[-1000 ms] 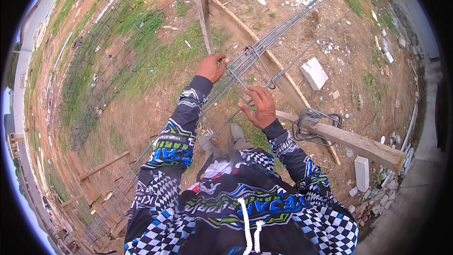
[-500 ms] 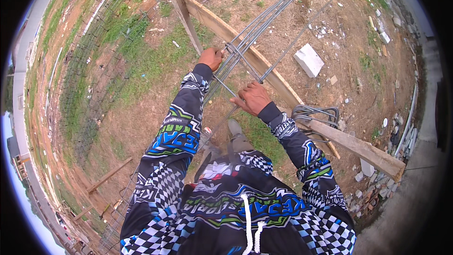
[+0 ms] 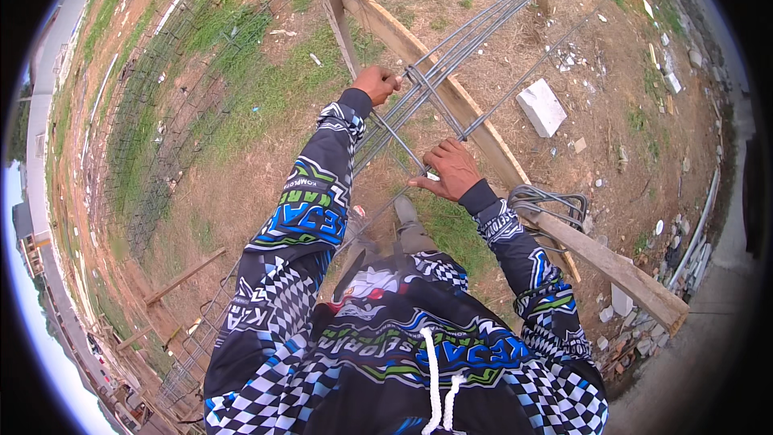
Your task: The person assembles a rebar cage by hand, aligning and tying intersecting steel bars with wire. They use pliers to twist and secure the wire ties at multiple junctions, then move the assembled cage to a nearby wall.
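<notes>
A square steel stirrup (image 3: 400, 142) encircles a bundle of long steel rebars (image 3: 475, 30) that runs diagonally over a wooden plank. My left hand (image 3: 375, 86) is closed at the stirrup's far-left side, its fingertips beside the hooked corner. My right hand (image 3: 452, 169) is closed on the near-right side, thumb by the near corner and fingers by the bar at the other corner. Both hands partly cover the stirrup, hiding the exact contact. A single rebar (image 3: 515, 87) extends apart from the bundle through the right corner.
The wooden plank (image 3: 475, 125) crosses beneath the bars, and an upright post (image 3: 328, 8) meets its far end. More bent stirrups (image 3: 550, 203) hang on the beam (image 3: 608, 266) at right. A white block (image 3: 541, 107) lies beyond. Wire-mesh cages (image 3: 173, 105) lie on the grass at left.
The view has shifted, so the scene sits slightly to the right. Both hands stay at the stirrup; the left fingertips now point more toward the hooked corner, and the right fingers have shifted slightly.
</notes>
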Available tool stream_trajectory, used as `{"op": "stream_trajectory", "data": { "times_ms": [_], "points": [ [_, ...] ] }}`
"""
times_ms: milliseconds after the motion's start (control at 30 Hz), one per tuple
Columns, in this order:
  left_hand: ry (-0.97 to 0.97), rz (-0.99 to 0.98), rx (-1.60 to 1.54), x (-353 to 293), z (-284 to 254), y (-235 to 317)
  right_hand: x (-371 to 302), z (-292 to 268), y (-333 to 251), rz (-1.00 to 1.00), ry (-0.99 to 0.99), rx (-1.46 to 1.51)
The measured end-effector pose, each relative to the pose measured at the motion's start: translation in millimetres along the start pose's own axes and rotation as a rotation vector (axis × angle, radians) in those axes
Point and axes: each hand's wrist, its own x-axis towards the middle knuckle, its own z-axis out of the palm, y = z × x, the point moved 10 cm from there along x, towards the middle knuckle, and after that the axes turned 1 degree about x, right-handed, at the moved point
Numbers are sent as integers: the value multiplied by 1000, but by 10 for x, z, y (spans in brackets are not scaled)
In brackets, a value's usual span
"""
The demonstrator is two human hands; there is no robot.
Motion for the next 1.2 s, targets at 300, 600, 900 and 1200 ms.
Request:
{"op": "stream_trajectory", "data": {
  "times_ms": [300, 600, 900, 1200],
  "points": [
    [323, -29, 196, 110, 155, 31, 25, 4, -174, -53, -5, -45],
    [849, -76, 38, -1818, -724, -421, -5, 150, -88, -143, -126, -112],
    [709, -236, 220, -3121, -654, -1537, -34, 232, 85, -147, -128, -184],
    [455, -100, -67, -2677, -404, -1631, 4, 290, 166, -64, -64, -312]
  ]
}}
